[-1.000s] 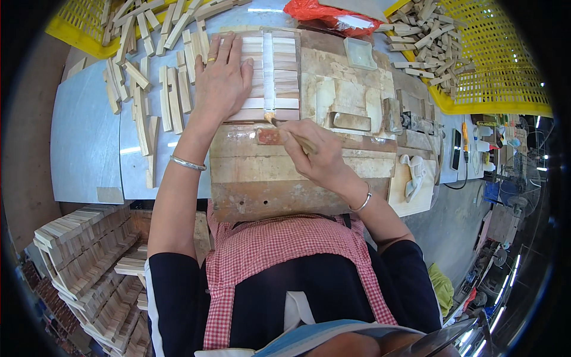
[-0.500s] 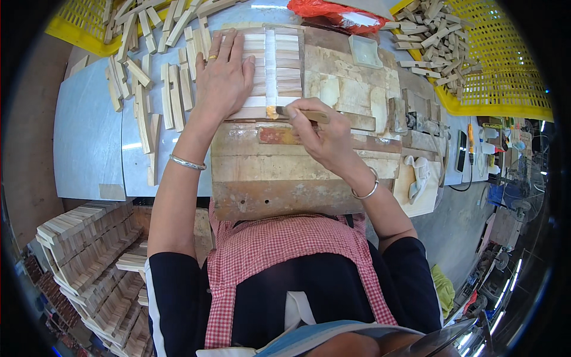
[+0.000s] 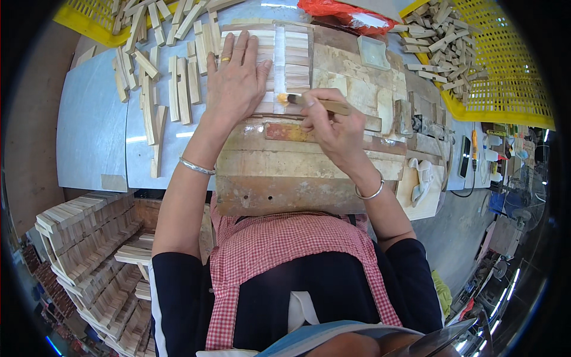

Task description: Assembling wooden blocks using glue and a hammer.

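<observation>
My left hand [image 3: 237, 86] lies flat with its fingers stretched out, pressing on a row of pale wooden pieces [image 3: 297, 59] laid side by side. A whitish groove [image 3: 279, 65] runs across these pieces, just right of my left thumb. In my right hand [image 3: 338, 128] is a small brush [image 3: 334, 106], gripped by its wooden handle. Its yellowish bristle tip meets the near end of the groove. Beneath the row is a worn, stained work board [image 3: 297, 163], with a reddish-yellow strip [image 3: 291, 132] along it.
Loose notched wooden pieces [image 3: 181, 89] lie on the left tabletop. Yellow plastic baskets [image 3: 505, 83] hold more at both far corners. A clear square dish [image 3: 373, 52] and a red plastic bag [image 3: 345, 16] sit beyond the board. Stacked wooden pieces [image 3: 89, 238] stand at lower left.
The brush tip has moved a little away from me along the groove. My left hand has slid slightly nearer over the wooden pieces. The whole view has shifted a bit.
</observation>
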`<control>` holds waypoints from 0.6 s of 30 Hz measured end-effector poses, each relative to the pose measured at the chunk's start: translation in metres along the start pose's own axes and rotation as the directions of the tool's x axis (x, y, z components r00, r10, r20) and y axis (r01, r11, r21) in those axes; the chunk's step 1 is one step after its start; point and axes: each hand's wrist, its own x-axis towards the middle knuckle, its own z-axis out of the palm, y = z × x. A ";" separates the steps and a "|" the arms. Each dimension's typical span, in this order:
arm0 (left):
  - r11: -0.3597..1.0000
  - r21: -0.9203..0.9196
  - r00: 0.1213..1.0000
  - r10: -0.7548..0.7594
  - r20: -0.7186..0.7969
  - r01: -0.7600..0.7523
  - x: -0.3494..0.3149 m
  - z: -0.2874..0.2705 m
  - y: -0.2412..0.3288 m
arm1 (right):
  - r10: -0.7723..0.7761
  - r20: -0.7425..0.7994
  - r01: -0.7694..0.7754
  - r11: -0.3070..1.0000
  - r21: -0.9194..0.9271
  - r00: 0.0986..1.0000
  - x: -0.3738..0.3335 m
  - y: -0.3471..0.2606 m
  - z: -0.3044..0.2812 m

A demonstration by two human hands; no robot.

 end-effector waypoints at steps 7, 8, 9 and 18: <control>0.998 0.054 1.000 -0.014 0.012 0.014 0.004 0.002 0.002 | 0.063 -0.286 -0.039 0.995 0.088 0.956 0.049 0.004 -0.069; 0.999 0.045 1.000 -0.016 0.016 0.015 0.004 0.000 0.002 | 0.099 -0.294 -0.071 0.992 0.107 0.951 0.057 0.017 -0.086; 1.000 0.026 1.000 -0.002 -0.004 0.002 0.003 -0.001 0.003 | 0.134 -0.302 -0.100 0.987 0.127 0.944 0.064 0.028 -0.101; 1.000 0.027 0.999 0.004 0.033 -0.005 -0.001 -0.005 0.004 | 0.120 -0.205 -0.107 0.992 0.072 0.971 0.127 0.058 -0.144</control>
